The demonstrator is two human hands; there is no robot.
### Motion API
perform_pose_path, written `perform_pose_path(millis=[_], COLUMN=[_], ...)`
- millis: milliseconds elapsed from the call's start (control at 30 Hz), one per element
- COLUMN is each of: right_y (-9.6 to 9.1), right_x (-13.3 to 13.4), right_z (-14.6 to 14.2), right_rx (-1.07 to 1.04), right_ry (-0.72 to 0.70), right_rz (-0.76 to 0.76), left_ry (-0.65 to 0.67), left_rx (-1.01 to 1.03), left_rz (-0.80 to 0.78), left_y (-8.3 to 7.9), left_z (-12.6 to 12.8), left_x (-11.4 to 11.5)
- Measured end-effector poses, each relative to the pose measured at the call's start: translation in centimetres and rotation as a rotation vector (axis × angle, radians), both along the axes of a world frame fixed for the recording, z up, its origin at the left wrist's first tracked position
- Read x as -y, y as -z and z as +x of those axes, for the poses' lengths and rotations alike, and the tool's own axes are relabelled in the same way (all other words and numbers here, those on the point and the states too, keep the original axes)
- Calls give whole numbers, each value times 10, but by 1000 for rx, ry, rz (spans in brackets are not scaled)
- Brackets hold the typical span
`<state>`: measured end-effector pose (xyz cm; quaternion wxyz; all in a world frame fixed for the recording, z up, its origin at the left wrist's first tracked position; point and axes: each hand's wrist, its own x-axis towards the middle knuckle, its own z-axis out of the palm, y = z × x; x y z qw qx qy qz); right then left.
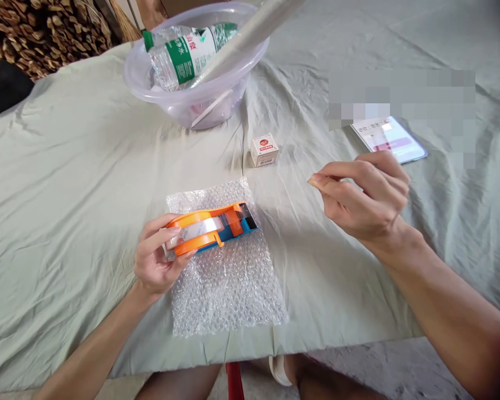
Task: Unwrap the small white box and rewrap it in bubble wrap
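My left hand (158, 255) grips an orange and blue tape dispenser (234, 221) by its roll end, with a roll of clear tape in it. The toothed cutting edge points right. Beneath the dispenser, a sheet of bubble wrap (233, 294) lies flat on the cloth. Raised to the right, my right hand (362, 194) has thumb and forefinger pressed together in a pinch; whatever they hold, if anything, is too small to make out. A small white printed box (265, 150) stands beyond the bubble wrap, between the two hands and touching neither.
A translucent purple basin (200, 103) stands at the back, holding a plastic bottle (187, 58) and a long pale roll (245, 41) that juts over its rim. A phone (400, 141) with a lit screen lies beyond my right hand. Green cloth (87, 166) covers the table.
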<state>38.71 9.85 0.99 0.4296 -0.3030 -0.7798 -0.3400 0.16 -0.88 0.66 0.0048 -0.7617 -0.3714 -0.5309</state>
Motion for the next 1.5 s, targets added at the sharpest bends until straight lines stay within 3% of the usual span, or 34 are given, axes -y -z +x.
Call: perform_pose_path(millis=[133, 333, 500, 633, 867, 1033, 1233, 1500], right_y=[8, 1, 1, 6, 16, 11, 4, 5], right_x=[0, -2, -3, -2, -1, 2, 9, 26], right_z=[-1, -5, -3, -2, 3, 2, -2, -10], right_rx=[-55, -117, -133, -162, -146, -68, 5, 123], right_ry=[-3, -157, -169, -209, -136, -157, -193, -197], right_rz=[-128, -8, -3, -94, -188, -116, -121, -227], left_ry=[-47, -50, -97, -114, -77, -58, -130, -185], left_rx=[-36, -99, -227, -273, -275, -309, -323, -293], left_rz=[80, 107, 110, 122, 52, -22, 9, -112], left_y=[-3, -4, -6, -6, -12, -18, -6, 4], left_z=[1, -5, -11, -13, -13, -11, -16, -24], left_x=[-1, 0, 0, -3, -4, -3, -6, -7])
